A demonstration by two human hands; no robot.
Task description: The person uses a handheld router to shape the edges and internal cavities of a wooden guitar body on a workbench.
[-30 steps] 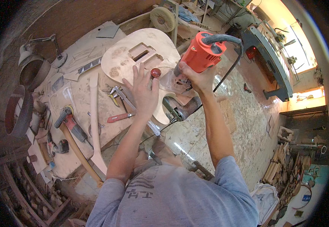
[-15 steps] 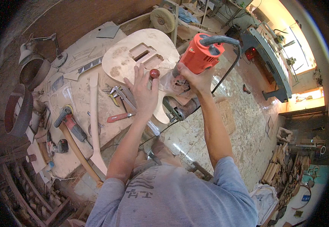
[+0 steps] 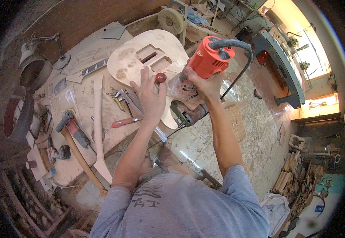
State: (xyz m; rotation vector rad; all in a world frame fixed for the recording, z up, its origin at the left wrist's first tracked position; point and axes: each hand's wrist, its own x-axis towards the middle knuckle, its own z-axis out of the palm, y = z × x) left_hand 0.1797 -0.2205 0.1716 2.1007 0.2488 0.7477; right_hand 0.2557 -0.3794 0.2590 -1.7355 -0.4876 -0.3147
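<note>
My right hand [image 3: 204, 85] is closed round an orange router [image 3: 206, 57] with a black hose or cable on top and a clear base, standing on a pale wooden guitar body [image 3: 123, 57] with cut-out cavities. My left hand [image 3: 150, 97] rests with fingers spread on the body's near part, beside a round red knob [image 3: 160, 77] at the router base. A dark cylindrical tool [image 3: 192, 115] lies partly hidden under the body's cutaway. Just left of my left hand are metal calipers [image 3: 129, 102], pliers [image 3: 120, 106] and a red-handled tool [image 3: 123, 122].
A bench [image 3: 67, 172] at the left carries a pale neck-shaped piece [image 3: 99, 133], angle sander [image 3: 77, 133], drill [image 3: 61, 152] and lamp [image 3: 27, 55]. A grey machine [image 3: 283, 67] stands at upper right. Scrap wood [image 3: 289, 170] is piled at lower right, a spool [image 3: 170, 20] behind.
The router and red knob have shifted slightly left over the guitar body, with both hands moving along with them. Both hands keep about the same pose.
</note>
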